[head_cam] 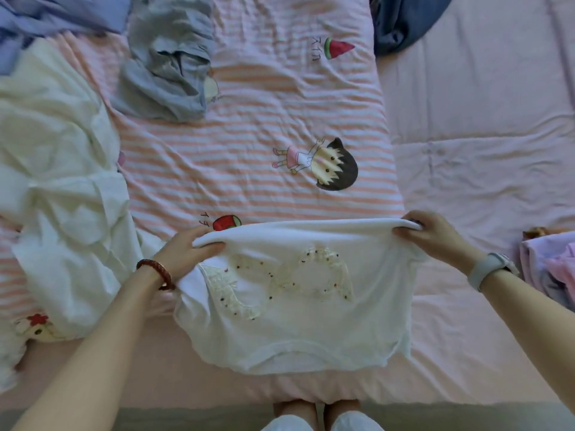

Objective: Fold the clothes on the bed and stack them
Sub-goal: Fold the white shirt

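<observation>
1. The white top (298,309) lies at the near edge of the bed (466,181), with a lace, beaded loop pattern on it.
2. The left hand (186,247) and right hand (429,231) are wide apart, each gripping one end of its folded far edge.
3. Small writing is printed on the striped sheet (249,119) beside a watermelon picture; I cannot read it.
4. A grey garment (168,66) and a white pile (59,169) lie further away.

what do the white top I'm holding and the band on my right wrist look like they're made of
The white top looks like soft matte knit, probably cotton: it drapes and rolls at the gripped edge; its trim looks like lace with small beads. The wrist band looks like smooth pale rubber or silicone, though that's uncertain.
</observation>
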